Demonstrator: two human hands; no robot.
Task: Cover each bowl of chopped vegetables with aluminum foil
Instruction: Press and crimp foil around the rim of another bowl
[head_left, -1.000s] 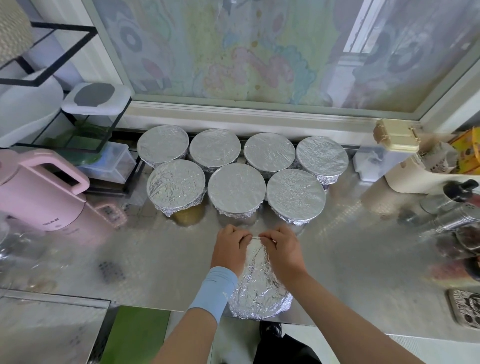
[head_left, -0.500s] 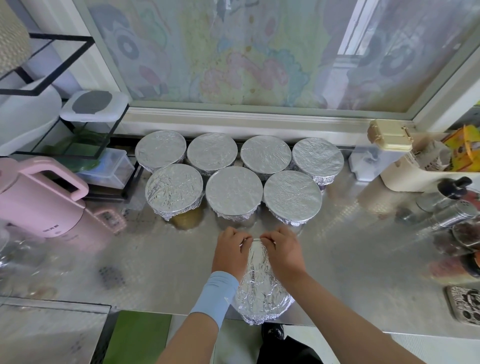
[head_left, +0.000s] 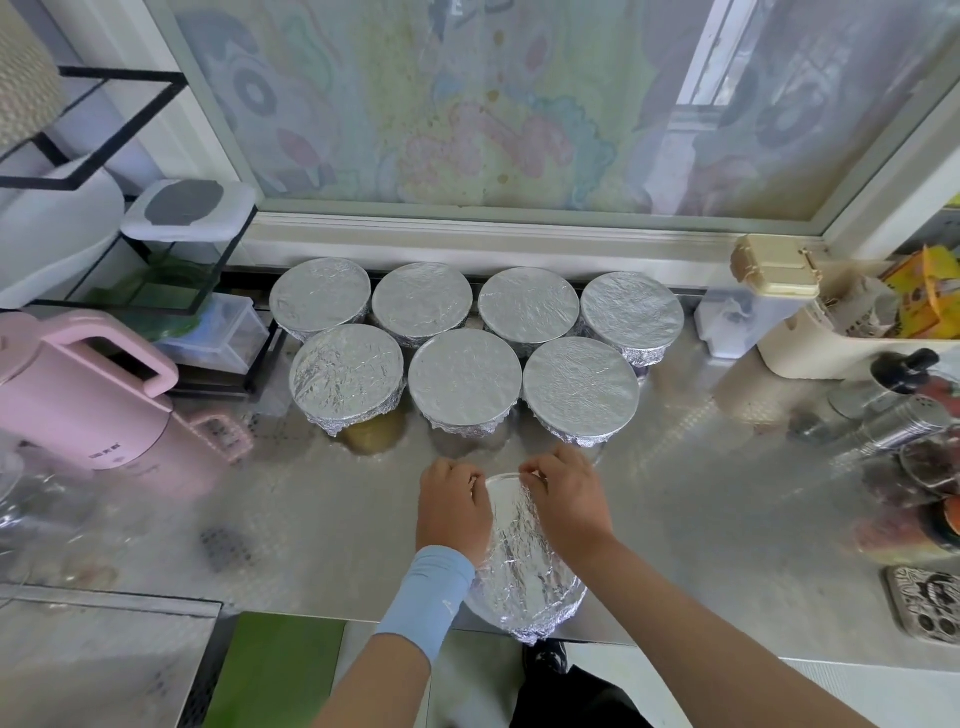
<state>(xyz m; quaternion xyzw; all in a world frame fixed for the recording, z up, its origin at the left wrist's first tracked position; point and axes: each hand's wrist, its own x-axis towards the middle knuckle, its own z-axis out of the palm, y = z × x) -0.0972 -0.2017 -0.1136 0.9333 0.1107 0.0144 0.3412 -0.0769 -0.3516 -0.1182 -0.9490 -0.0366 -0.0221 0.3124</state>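
Note:
A foil-covered bowl (head_left: 522, 577) stands at the near edge of the steel counter (head_left: 701, 530). My left hand (head_left: 453, 512) and my right hand (head_left: 563, 501) lie over its far half, fingers curled down on the foil at the far rim. Part of the clear glass rim shows between the fingertips. Behind them stand several bowls sealed with foil in two rows: the front row runs from one on the left (head_left: 347, 376) to one on the right (head_left: 581, 388), the back row from one on the left (head_left: 320, 299) to one on the right (head_left: 632, 317).
A pink kettle (head_left: 78, 395) stands at the left, with a black wire rack (head_left: 171, 291) behind it. Jars, a shaker and a cream container (head_left: 831, 338) crowd the right side. The window sill (head_left: 493, 234) runs behind the bowls.
Both hands stay on the far rim of the near bowl, with only small finger shifts. The view has tilted slightly.

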